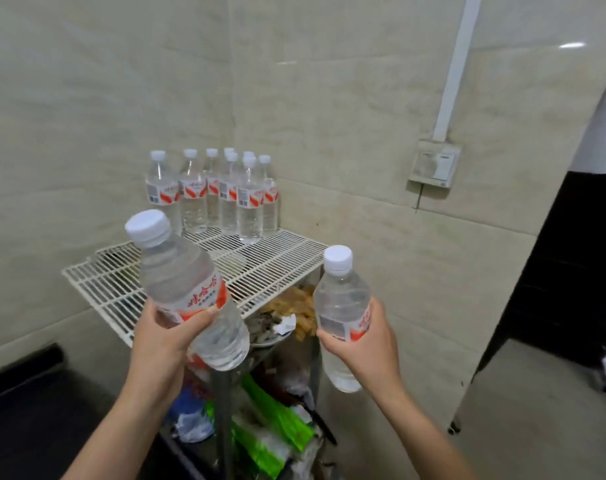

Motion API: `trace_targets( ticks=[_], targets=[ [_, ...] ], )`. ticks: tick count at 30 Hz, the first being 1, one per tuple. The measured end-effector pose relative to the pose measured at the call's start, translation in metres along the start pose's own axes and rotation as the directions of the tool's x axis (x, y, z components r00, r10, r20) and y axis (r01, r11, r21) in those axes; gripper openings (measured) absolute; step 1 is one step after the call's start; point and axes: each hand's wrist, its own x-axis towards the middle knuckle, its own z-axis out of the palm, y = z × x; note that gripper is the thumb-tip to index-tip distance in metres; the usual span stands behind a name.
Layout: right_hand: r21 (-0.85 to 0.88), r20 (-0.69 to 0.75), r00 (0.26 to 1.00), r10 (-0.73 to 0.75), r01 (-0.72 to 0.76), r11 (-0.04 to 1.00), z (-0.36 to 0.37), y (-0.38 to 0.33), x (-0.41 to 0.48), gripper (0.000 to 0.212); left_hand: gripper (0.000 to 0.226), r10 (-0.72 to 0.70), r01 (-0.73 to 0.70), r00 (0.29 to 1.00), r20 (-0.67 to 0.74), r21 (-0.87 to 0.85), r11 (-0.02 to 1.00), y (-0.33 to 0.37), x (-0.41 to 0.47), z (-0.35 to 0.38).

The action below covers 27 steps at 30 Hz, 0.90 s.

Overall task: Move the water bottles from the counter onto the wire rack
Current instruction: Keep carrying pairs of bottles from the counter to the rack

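L hand [163,344] & R hand [367,341] each grip a bottle (upright ones [211,192] on wire rack [107,282]).

white wire rack [260,271] in tiled corner, cluster of upright water bottles [213,194] at its back edge

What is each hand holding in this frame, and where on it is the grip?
The left hand grips a tilted bottle around its labelled middle. The right hand grips a near-upright bottle, also at the label.
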Motion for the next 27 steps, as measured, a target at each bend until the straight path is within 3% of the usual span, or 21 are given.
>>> trace_targets(
  ticks=[4,8,12,16,20,23,27],
  targets=[
    [0.091,0.057,0.997,-0.053,0.048,0.995,0.010,0.005,0.049,0.062,0.079,-0.023,0.014,0.989,-0.147,-0.058,0.998,0.000,0.023,-0.001],
    [0.168,0.118,0.987,-0.106,0.086,0.982,0.044,-0.002,0.096,0.066,0.072,0.001,-0.016,0.976,-0.217,-0.066,0.998,0.004,0.059,-0.006],
    [0.250,0.208,0.954,-0.215,0.161,0.955,0.090,-0.021,0.138,0.063,0.047,0.031,-0.036,0.966,-0.258,-0.017,0.999,0.002,0.101,-0.020],
    [0.139,0.324,0.906,-0.273,0.240,0.961,0.138,-0.052,0.185,0.060,0.028,0.052,-0.038,0.943,-0.328,0.047,0.998,-0.008,0.148,-0.036],
    [0.036,0.559,0.799,-0.222,0.245,0.969,0.182,-0.072,0.219,0.062,0.076,0.027,-0.011,0.935,-0.354,0.048,0.999,-0.020,0.177,-0.055],
    [0.096,0.562,0.776,-0.287,0.283,0.954,0.202,-0.088,0.246,0.059,0.079,0.012,0.004,0.909,-0.417,0.037,0.999,-0.024,0.185,-0.064],
    [0.189,0.445,0.830,-0.336,0.280,0.941,0.244,-0.094,0.269,0.061,0.064,0.010,0.010,0.890,-0.457,0.042,0.999,-0.021,0.190,-0.069]
  ],
)
